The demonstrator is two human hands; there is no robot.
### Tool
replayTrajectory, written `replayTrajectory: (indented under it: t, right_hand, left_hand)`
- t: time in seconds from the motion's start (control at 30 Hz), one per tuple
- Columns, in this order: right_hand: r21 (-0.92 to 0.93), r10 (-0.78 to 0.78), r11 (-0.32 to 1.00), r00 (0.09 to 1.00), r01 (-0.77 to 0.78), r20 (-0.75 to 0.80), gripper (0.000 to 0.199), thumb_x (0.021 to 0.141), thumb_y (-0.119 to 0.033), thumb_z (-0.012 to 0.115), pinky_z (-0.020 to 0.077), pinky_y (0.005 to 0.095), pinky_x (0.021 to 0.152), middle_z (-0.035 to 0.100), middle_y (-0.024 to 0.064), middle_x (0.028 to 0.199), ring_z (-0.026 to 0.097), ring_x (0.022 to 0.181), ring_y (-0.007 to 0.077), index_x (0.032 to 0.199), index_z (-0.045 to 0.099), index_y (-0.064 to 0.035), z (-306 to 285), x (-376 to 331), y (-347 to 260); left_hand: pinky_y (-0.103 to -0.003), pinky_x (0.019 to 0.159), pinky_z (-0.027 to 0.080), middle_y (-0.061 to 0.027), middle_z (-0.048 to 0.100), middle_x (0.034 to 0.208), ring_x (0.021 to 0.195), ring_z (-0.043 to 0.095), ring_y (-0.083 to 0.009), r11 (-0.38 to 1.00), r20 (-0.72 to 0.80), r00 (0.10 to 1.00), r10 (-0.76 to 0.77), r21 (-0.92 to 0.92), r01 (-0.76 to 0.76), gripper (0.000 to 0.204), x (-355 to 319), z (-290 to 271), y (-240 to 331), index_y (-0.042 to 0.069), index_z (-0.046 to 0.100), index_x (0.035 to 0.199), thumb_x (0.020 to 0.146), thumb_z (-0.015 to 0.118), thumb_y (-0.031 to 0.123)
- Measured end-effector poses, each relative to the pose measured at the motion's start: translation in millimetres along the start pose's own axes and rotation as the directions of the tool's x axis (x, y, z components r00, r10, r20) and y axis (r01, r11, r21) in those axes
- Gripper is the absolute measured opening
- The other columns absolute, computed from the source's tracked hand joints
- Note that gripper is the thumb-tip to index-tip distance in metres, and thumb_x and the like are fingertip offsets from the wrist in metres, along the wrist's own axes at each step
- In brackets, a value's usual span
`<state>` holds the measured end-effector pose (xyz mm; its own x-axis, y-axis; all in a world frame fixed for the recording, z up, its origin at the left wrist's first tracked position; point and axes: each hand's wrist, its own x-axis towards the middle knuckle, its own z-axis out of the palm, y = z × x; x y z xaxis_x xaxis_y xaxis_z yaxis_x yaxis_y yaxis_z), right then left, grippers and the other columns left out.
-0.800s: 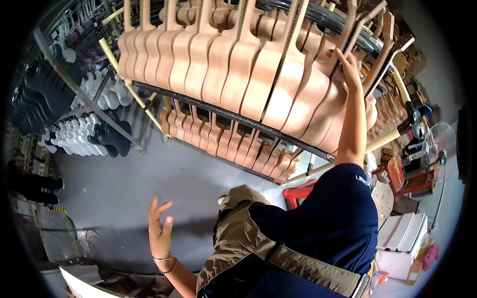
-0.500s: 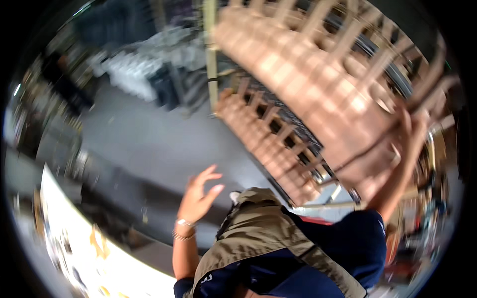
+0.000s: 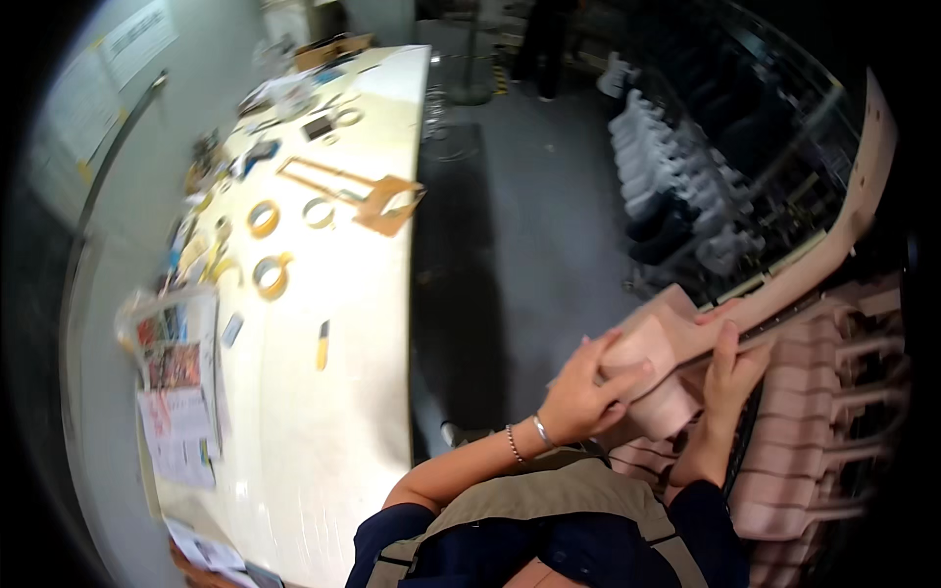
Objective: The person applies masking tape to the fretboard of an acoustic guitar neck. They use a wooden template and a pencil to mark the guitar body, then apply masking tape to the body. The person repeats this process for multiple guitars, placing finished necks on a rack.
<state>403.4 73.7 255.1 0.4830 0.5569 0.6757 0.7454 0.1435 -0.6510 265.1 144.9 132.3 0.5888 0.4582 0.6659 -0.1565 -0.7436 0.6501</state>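
Between my hands is a pink, unfinished guitar, its long neck slanting up to the far right. Small holes show in the far end of the neck, and a dark strip runs along its lower edge. My left hand grips the blocky body end from the left, thumb and fingers bent over it. At the join of body and neck, my right hand holds it from the near side, partly hidden by the piece. Close beside my right arm stands a row of similar pink pieces on a rack.
To the left is a long white table bearing tape rolls, a yellow-handled cutter, a brown template and papers. White and dark shapes hang on a rack at far right. A person stands at the back.
My view has swung round, bringing the white table to the left and the pink rack to the lower right. My left hand was free; now both hands hold the pink guitar.
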Motion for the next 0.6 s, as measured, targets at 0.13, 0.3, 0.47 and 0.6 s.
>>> replayTrajectory:
  t: [0.13,0.3,0.47,0.6]
  right_hand:
    - [0.355,-0.127,0.934,0.97,0.047,0.207,0.036,0.088,-0.025,0.057,0.0456,0.0278,0.072,0.06,0.0106,0.081,0.059,0.075,0.017,0.104,0.046,0.0048,106,17,-43]
    - [0.68,-0.258,0.709,0.828,-0.188,0.498,0.059,0.091,-0.037,0.054,0.052,0.0305,0.071,0.06,0.0164,0.094,0.064,0.078,0.0222,0.125,0.036,0.0074,199,22,-112]
    - [0.683,-0.48,0.634,0.508,-0.363,0.715,0.046,0.098,-0.033,0.036,0.0531,0.0279,0.063,0.06,0.0106,0.081,0.064,0.07,0.0183,0.116,0.048,0.0073,295,62,-144]
    - [0.549,-0.545,0.561,0.223,-0.619,0.808,0.05,0.098,-0.043,0.036,0.0484,0.0246,0.05,0.058,0.0065,0.067,0.058,0.054,0.0135,0.102,0.054,0.0038,412,54,-149]
  left_hand:
    - [-0.042,0.086,0.049,-0.0241,0.04,0.128,0.11,0.05,-0.0376,0.954,-0.354,0.931,0.085,0.298,0.026,0.061,-40,-85,-22,0.016,0.056,0.118,0.061,0.077,0.014]
    - [-0.044,0.092,0.043,-0.0222,0.039,0.129,0.111,0.048,-0.0386,0.84,-0.633,0.774,0.004,0.422,0.34,0.073,-90,-161,2,0.019,0.055,0.125,0.055,0.074,0.006]
    - [-0.038,0.096,0.04,-0.0201,0.041,0.126,0.114,0.047,-0.0329,0.719,-0.885,0.45,-0.116,0.238,0.653,0.064,-170,-213,59,0.008,0.044,0.133,0.075,0.07,0.01]
    - [-0.034,0.102,0.036,-0.0115,0.037,0.138,0.124,0.04,-0.0207,0.815,-0.922,-0.019,-0.386,-0.35,0.463,0.071,-246,-225,81,0.005,0.03,0.14,0.08,0.066,0.013]
